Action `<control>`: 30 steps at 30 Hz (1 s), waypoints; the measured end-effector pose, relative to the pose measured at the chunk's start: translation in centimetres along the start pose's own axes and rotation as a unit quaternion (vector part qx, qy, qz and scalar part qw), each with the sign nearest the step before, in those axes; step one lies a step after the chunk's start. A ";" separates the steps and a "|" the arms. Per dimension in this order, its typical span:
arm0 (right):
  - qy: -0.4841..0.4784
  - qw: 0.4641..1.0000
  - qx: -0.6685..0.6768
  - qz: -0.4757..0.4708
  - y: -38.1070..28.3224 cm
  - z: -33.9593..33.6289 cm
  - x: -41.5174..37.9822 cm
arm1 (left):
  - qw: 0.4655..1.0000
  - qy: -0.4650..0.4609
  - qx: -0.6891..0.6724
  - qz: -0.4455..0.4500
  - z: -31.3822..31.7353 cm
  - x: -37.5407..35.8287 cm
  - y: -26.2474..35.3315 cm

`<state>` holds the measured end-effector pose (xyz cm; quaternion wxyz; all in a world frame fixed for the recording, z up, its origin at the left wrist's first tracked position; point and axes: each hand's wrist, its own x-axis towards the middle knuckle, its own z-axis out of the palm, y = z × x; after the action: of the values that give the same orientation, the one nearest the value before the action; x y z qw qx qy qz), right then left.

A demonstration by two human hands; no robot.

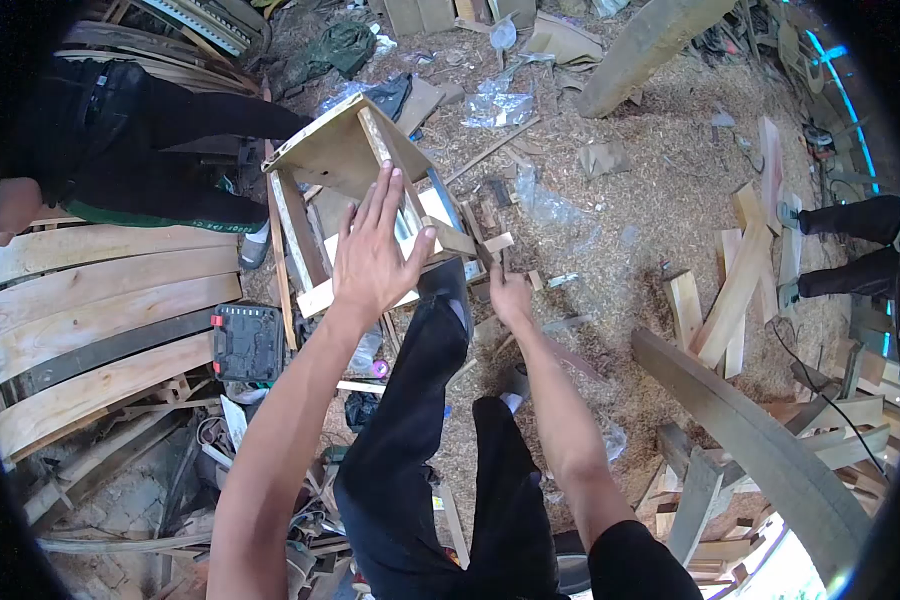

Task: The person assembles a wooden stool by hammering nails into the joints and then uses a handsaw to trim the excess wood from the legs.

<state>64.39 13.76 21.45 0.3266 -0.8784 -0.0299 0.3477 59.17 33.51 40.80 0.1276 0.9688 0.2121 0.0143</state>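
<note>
A small wooden frame (299, 228) with a board across its top, like a stool or little table, stands tilted in front of me. My left hand (375, 255) lies across its near side with fingers stretched out, fingertips at the upper rail. To its right, my right hand (511, 297) is closed around the end of a dark, narrow tool (485, 257) that reaches up toward the frame's right corner; I cannot tell its kind. My raised knee and foot are just below the frame, overlapping its lower right corner.
A person in dark trousers (150, 200) stands at the left, another (850, 248) at the far right. A black tool case (249, 342) lies beside curved planks (110, 300). Beams (750, 430) rise at the right. Wood shavings and plastic scraps (555, 200) cover the ground.
</note>
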 end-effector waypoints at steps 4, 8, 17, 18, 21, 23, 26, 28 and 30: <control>0.019 0.997 0.014 -0.070 1.4 -3.9 -7.4 | 1.000 0.016 0.005 -0.003 0.1 0.1 -0.1; 0.069 0.992 0.025 -0.100 1.6 -5.1 -11.5 | 1.000 0.009 0.005 -0.001 0.1 0.2 0.0; 0.030 0.997 -0.011 -0.074 0.9 0.1 -2.4 | 1.000 0.019 0.003 0.001 0.1 0.2 0.2; 0.000 0.999 0.000 -0.043 0.8 -0.9 -3.1 | 1.000 0.019 0.011 0.001 0.1 0.1 0.1; 0.036 0.997 0.008 -0.073 1.1 -5.6 -10.5 | 1.000 0.022 0.014 0.002 0.5 -0.2 0.0; 0.053 0.994 0.024 -0.092 0.6 -7.5 -12.9 | 1.000 0.015 0.017 0.002 0.2 0.1 -0.1; 0.030 0.998 -0.022 -0.058 0.7 -7.1 -13.9 | 1.000 0.020 0.011 -0.001 0.1 0.2 -0.1; 0.023 0.997 -0.011 -0.067 2.0 -6.1 -15.2 | 1.000 0.010 0.000 0.001 0.1 0.1 0.2; 0.044 0.993 0.005 -0.105 2.7 -5.2 -14.9 | 1.000 0.016 -0.005 0.008 -0.1 0.1 0.5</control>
<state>55.88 4.59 31.45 0.3666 -0.8833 -0.1061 0.2722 59.45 33.08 40.99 0.1292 0.9695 0.2058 0.0318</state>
